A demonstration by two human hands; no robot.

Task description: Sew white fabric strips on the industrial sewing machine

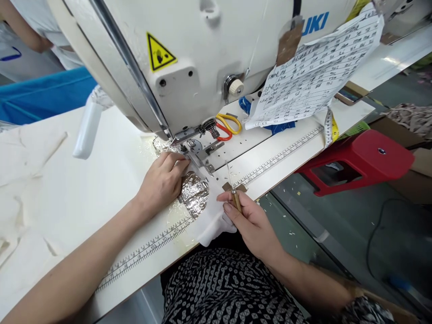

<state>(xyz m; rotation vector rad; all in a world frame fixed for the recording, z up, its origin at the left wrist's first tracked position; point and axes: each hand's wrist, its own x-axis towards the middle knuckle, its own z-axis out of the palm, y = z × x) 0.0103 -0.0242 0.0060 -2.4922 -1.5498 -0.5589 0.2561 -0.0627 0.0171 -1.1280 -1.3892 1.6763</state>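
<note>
My left hand is at the needle area of the white sewing machine, its fingers bent together on the edge of a white fabric piece. The fabric runs from beside the presser foot down over the table's front edge, partly around a shiny taped patch. In my right hand is an awl with a wooden handle, its thin metal point directed up and away from me. Some right fingers are beside or under the fabric; whether they also grip it, I cannot tell.
Red- and yellow-handled scissors lie behind the needle area. A written sheet hangs from the machine. Printed rulers line the table edge. A red stool stands right, and white fabric pieces lie left. Another person's arm shows behind.
</note>
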